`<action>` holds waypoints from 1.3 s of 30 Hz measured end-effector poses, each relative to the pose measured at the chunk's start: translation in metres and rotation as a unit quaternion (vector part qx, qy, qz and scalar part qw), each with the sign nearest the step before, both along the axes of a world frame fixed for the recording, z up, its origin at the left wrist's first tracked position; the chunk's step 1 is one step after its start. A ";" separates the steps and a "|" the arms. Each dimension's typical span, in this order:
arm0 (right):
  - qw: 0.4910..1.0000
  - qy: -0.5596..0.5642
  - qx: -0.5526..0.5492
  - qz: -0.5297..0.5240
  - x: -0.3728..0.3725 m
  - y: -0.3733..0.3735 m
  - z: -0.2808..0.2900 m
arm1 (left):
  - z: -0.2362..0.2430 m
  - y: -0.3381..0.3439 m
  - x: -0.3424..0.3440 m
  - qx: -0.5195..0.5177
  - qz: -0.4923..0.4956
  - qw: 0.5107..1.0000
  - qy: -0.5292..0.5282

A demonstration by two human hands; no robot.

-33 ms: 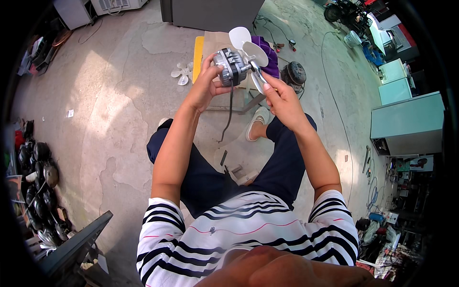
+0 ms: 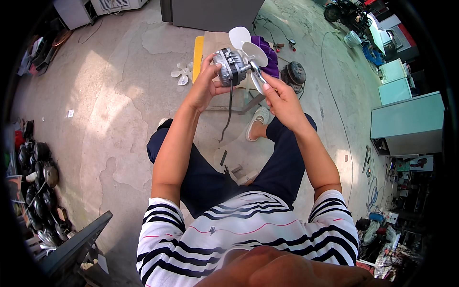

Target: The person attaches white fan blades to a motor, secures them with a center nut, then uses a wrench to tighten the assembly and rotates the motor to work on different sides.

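My left hand [image 2: 206, 86] grips a silver-and-black fan motor [image 2: 230, 64], with a black cable [image 2: 230, 107] hanging from it. A white bladed fan [image 2: 254, 52] is at the shaft on the motor's right. My right hand [image 2: 283, 101] is closed on a shiny metal tool [image 2: 256, 70], whose far end is at the fan's hub; its exact kind is hard to make out. Behind them stands a low table with a yellow edge [image 2: 196, 52], brown board and a purple cloth [image 2: 269, 60].
A loose white fan [image 2: 181, 73] lies left of the table. A black compressor [image 2: 293, 74] sits to the right, near gauge hoses [image 2: 279, 45]. A grey cabinet [image 2: 213, 12] stands beyond, pale appliances [image 2: 406, 122] at right, piled black compressors [image 2: 42, 184] at left.
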State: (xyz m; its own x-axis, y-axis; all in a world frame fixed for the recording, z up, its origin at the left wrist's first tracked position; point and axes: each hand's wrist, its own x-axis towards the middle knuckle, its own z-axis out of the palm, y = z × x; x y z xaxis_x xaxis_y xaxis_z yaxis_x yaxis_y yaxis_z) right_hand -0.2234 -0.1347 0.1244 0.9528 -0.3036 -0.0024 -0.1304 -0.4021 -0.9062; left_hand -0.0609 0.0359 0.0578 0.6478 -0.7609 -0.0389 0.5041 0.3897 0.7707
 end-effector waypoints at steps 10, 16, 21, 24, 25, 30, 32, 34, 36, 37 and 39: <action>1.000 0.001 -0.010 -0.003 -0.001 0.003 0.004 | 0.002 0.003 0.003 -0.023 -0.011 0.999 0.033; 0.999 -0.022 0.024 -0.016 0.001 0.007 0.002 | -0.005 -0.002 -0.005 0.034 0.028 0.997 -0.065; 0.988 -0.100 -0.115 -0.038 0.006 0.005 -0.016 | -0.004 -0.007 -0.001 -0.014 0.035 0.999 0.010; 0.982 -0.104 -0.150 -0.055 0.007 0.012 -0.012 | -0.006 -0.005 0.001 -0.032 0.034 0.999 0.026; 0.981 -0.101 -0.154 -0.063 0.008 0.015 -0.010 | -0.006 -0.005 0.001 -0.037 0.034 0.998 0.023; 0.946 -0.247 -0.182 -0.108 0.011 0.018 -0.008 | -0.008 -0.004 0.002 -0.028 0.080 0.996 0.037; 0.948 -0.262 -0.119 -0.133 0.016 0.014 -0.007 | -0.009 0.001 0.007 -0.048 0.117 0.991 0.040; 0.954 -0.223 -0.147 -0.135 0.025 -0.008 -0.016 | -0.005 0.005 0.013 -0.081 0.149 0.985 0.041; 0.963 -0.154 -0.188 -0.116 0.040 -0.035 -0.038 | -0.005 0.011 0.022 -0.096 0.172 0.980 0.034; 0.963 -0.141 -0.203 -0.108 0.049 -0.049 -0.056 | -0.006 0.013 0.027 -0.100 0.181 0.978 0.029; 0.958 -0.086 -0.256 -0.095 0.070 -0.061 -0.084 | -0.003 0.019 0.033 -0.100 0.196 0.975 0.021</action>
